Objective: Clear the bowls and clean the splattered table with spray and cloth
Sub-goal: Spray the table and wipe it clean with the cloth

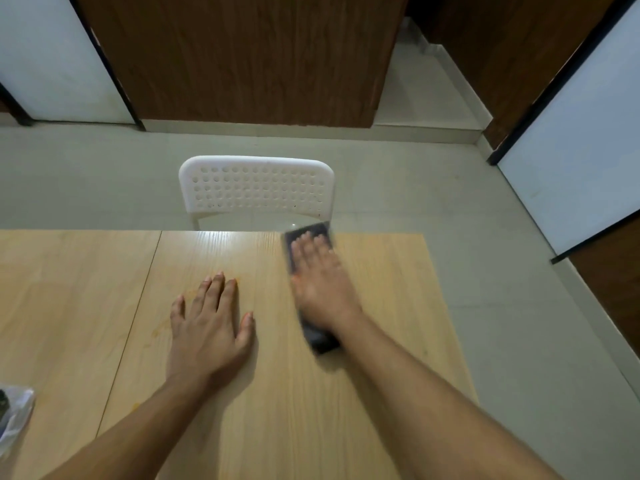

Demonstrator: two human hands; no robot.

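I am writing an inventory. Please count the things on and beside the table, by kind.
Hands: 2, left hand, right hand
Dark cloth: 1
White chair: 1
Plastic bag: 1
Total: 5

The left hand (pixel 211 318) is laid flat, palm down, fingers spread and extended, on the table (pixel 381 393). The right hand (pixel 320 277) is pressed palm down, fingers straight, farther across the table toward its far edge, and is blurred. Both forearms are bare and extended from the table's near edge, well apart.
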